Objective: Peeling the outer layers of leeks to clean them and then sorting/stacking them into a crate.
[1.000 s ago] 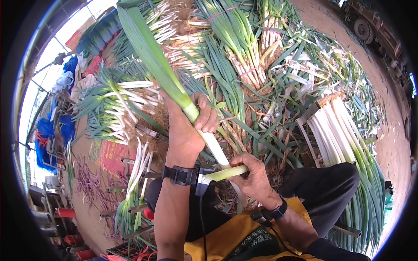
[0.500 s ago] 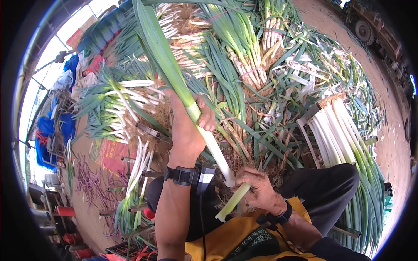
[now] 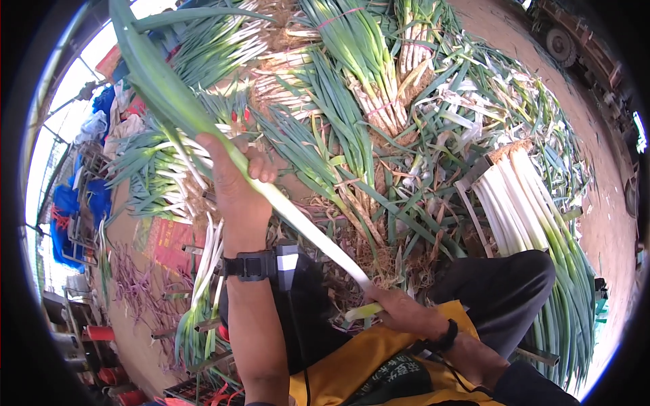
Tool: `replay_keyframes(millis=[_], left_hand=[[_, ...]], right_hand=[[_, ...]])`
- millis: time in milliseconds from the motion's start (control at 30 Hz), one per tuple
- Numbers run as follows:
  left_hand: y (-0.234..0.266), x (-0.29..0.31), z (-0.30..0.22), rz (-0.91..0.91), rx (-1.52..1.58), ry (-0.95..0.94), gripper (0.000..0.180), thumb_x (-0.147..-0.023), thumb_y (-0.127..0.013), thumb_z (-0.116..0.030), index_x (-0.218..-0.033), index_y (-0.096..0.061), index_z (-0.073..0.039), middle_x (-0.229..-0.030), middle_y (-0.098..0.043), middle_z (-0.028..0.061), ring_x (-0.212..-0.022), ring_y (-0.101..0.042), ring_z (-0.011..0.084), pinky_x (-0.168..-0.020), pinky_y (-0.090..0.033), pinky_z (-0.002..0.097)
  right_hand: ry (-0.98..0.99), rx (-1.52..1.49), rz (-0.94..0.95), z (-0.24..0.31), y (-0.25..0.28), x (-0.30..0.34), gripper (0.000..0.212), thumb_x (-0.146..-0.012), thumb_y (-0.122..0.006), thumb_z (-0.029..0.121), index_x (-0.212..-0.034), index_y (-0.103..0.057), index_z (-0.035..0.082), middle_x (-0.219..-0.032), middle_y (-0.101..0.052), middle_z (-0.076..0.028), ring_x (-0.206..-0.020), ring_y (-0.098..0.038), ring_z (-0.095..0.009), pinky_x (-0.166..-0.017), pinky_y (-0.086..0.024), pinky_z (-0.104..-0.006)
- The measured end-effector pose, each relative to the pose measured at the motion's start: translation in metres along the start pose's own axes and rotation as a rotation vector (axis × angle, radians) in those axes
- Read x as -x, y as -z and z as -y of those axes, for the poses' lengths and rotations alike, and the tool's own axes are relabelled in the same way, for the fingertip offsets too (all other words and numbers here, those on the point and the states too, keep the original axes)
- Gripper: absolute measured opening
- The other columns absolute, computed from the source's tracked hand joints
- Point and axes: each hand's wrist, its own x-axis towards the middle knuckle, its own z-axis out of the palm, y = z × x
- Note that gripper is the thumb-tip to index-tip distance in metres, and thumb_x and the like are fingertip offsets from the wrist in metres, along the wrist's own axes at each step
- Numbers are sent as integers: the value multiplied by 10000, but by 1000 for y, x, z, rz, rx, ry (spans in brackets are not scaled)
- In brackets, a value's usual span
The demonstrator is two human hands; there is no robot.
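Observation:
My left hand (image 3: 240, 179) is wrapped round a long green onion (image 3: 288, 206), just where its white shank turns into green leaves. The stalk slants from the upper left, where the leaves spread, down to my right hand (image 3: 403, 312). My right hand is closed at the white lower end, and its fingertips are partly hidden. A short pale-green piece of leaf sheath (image 3: 363, 311) sticks out on the left of that hand. On my right, a rack (image 3: 472, 210) holds a thick bundle of cleaned green onions (image 3: 514, 203), white ends up.
Beyond my hands lie tied bundles of unpeeled green onions (image 3: 379, 74). A heap of stripped leaves (image 3: 467, 115) spreads at the right. Peeled green onions (image 3: 179, 176) lie at the left, and a few more (image 3: 206, 271) rest on a metal rack nearer me. A wheeled vehicle (image 3: 560, 46) stands far right.
My left hand has moved left with the green onion, which now slants more. My right hand has turned and dropped slightly; less of the pale-green piece shows beside it.

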Motion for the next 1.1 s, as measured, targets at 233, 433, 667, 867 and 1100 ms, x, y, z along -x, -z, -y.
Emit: replay_keyframes(millis=[233, 433, 667, 867, 1100], left_hand=[[23, 4, -33, 48, -20, -262, 581, -893, -561, -669, -813, -472, -101, -632, -367, -17, -571, -376, 113, -552, -337, 263], [12, 11, -16, 27, -82, -266, 369, -972, -627, -420, -847, -503, -96, -635, -386, -17, -573, -388, 97, -549, -336, 263], [2, 27, -10, 22, -230, -235, 114, -956, -639, -119, -918, -535, -93, -668, -439, -14, -580, -404, 80, -549, -332, 255], [3, 26, -7, -67, -309, -238, 83, -959, -628, -105, -971, -549, -81, -669, -442, -18, -585, -408, 79, -555, -332, 255], [-1, 21, -2, -49, -289, -198, 65, -962, -622, -102, -977, -562, -83, -678, -453, -16, -596, -414, 82, -561, -331, 255]], right_hand=[[-771, 432, 592, -146, -13, 41, 377, -755, -661, 141, -1119, -652, 45, -1049, -680, -212, -991, -658, -402, -808, -528, -492], [-611, 341, -31, -171, 30, -51, 386, -819, -670, 212, -1177, -655, 71, -1122, -675, -200, -1044, -641, -383, -886, -512, -451], [-754, 232, -216, -246, 30, -115, 383, -911, -645, 275, -1231, -620, 67, -1250, -624, -202, -1115, -601, -395, -917, -491, -484], [-788, 407, -103, -249, 7, -138, 479, -856, -671, 251, -1264, -582, 16, -1211, -629, -223, -1105, -593, -424, -904, -485, -477], [-592, -551, -74, -241, -11, -142, 541, -844, -701, 278, -1289, -566, 2, -1196, -618, -168, -1098, -580, -286, -969, -430, -392]])
